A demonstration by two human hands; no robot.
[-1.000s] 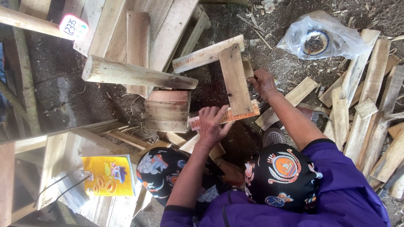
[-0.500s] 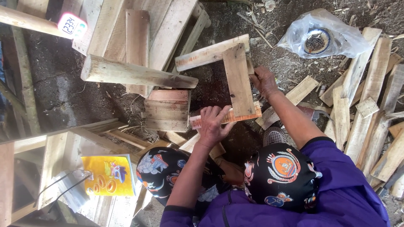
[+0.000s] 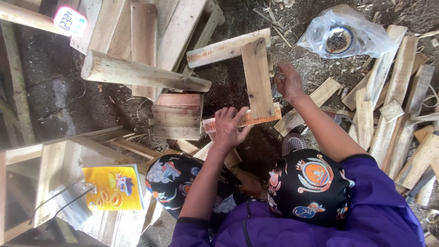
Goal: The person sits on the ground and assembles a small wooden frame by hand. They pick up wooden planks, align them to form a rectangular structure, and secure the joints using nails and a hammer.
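The left hand point(image 3: 230, 126) is pressing with spread fingers on the reddish wooden slat point(image 3: 263, 116) lying crosswise under the upright pale plank point(image 3: 257, 77), while the right hand point(image 3: 289, 82), loosely curled and seemingly empty, is resting just beside that plank's right edge.

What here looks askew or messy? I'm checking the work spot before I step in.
Offcut boards lie scattered at angles on the dirt right of the right hand. A thick beam lies slantwise across stacked planks. The left hand rests on a reddish slat of the small wooden frame.
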